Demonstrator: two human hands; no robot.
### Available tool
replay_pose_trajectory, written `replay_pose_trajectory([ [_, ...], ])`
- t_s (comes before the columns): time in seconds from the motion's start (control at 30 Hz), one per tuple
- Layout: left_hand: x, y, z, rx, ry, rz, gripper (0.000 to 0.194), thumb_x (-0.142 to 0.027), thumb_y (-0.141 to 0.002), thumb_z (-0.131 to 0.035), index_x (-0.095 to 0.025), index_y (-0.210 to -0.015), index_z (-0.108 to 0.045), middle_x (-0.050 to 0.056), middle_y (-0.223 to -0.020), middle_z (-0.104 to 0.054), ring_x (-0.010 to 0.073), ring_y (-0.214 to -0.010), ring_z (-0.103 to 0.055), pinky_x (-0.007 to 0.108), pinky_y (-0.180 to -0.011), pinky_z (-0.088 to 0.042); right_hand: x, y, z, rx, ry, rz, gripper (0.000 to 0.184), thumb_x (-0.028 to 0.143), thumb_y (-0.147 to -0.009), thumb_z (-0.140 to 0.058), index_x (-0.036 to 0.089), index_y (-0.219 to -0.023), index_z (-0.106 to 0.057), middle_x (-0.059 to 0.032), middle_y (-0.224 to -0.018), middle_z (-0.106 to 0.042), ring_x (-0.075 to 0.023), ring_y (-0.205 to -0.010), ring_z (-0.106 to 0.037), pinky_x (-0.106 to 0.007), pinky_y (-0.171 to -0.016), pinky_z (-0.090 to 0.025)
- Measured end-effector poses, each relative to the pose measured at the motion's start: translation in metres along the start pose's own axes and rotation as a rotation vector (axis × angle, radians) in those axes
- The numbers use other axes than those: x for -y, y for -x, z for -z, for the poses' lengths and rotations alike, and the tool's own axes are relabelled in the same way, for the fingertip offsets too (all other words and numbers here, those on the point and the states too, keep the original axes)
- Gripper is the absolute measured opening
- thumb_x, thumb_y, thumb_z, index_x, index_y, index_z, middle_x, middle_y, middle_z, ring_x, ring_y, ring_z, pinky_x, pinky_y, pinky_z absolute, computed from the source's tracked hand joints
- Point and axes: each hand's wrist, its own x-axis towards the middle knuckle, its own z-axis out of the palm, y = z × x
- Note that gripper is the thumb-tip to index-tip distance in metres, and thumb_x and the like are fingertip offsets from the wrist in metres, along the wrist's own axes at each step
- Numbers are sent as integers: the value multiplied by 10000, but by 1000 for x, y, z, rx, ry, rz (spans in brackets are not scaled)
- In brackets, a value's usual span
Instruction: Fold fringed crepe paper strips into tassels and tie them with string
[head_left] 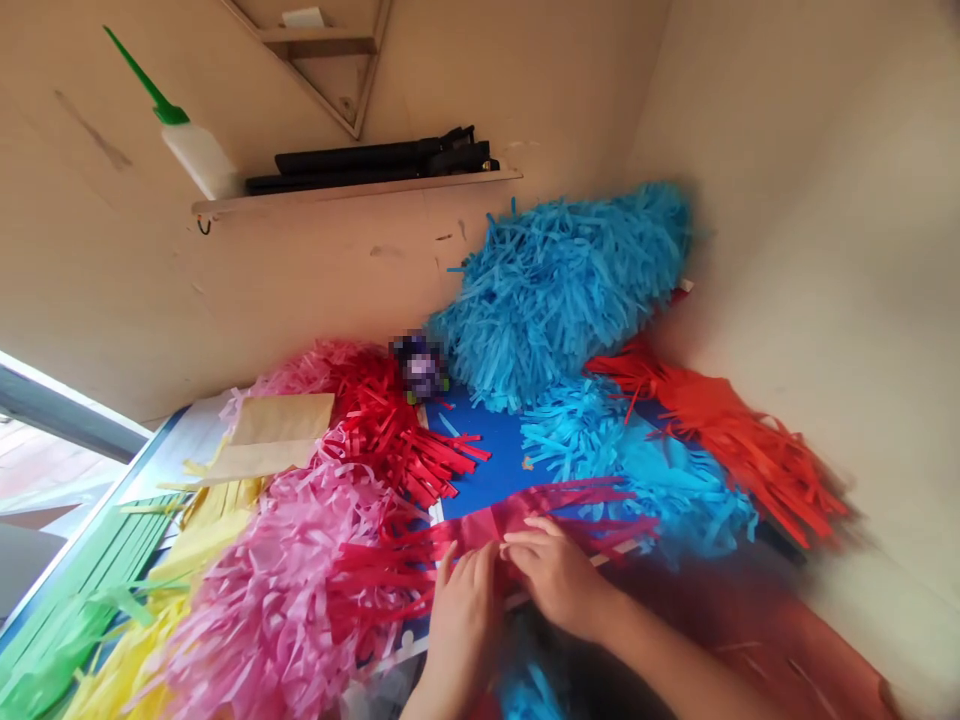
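Observation:
A crimson sheet of tissue paper point(487, 522), cut into fringe at both ends, lies across the near part of the table. My left hand point(466, 605) is closed on its near edge, the fingers bent over the paper. Right beside it my right hand point(559, 575) grips the same edge, fingers and thumb drawn together. The fingertips of both hands almost meet at the middle, uncut band. What lies beneath the fingers is hidden. Pink tissue fringe point(292, 580) spreads to the left of the hands, and light blue fringe point(645, 465) lies to the right.
On the blue table point(487, 440) are red fringe point(405, 430), orange-red fringe point(735, 430), yellow point(195, 530) and green point(82, 580) tissue strips and brown paper point(281, 435). A big blue fringed bundle point(570, 290) leans in the corner. A glue bottle point(199, 155) stands on a wall shelf point(360, 190).

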Motion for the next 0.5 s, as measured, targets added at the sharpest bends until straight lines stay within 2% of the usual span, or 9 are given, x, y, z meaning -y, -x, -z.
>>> replay_pose_trajectory([
  [0.1, 20, 1, 14, -6, -15, 12, 379, -27, -847, -414, -232, -1055, -655, 40, -977, -783, 222, -940, -730, 497, -1008, -471, -12, -2, 15, 1, -86, -49, 294, 59, -835, -567, 211, -1062, -676, -47, -1035, -765, -211, -998, -692, -400, -956, -434],
  [0.23, 36, -1, 24, -91, -20, 58, 235, -217, -965, -438, -240, -966, -672, 19, -909, -789, 193, -850, -735, 399, -894, -495, -25, -13, 32, 50, -132, -181, 123, 114, -878, -649, 222, -884, -707, 2, -881, -774, -179, -842, -696, -332, -822, -414],
  [0.37, 38, -13, 18, -111, -80, 156, 234, -329, -977, -499, -232, -885, -691, 4, -801, -783, 196, -760, -726, 378, -804, -462, -27, -32, 31, 88, 30, -364, 111, 181, -900, -681, 215, -796, -696, 23, -778, -753, -159, -747, -669, -295, -773, -388],
  [0.5, 33, -28, 14, -116, -175, 232, 283, -300, -977, -495, -206, -829, -716, 39, -717, -768, 228, -698, -715, 403, -796, -408, -25, -45, 24, 103, 136, -421, 185, 206, -899, -674, 190, -716, -649, 1, -734, -716, -169, -700, -638, -312, -726, -332],
])
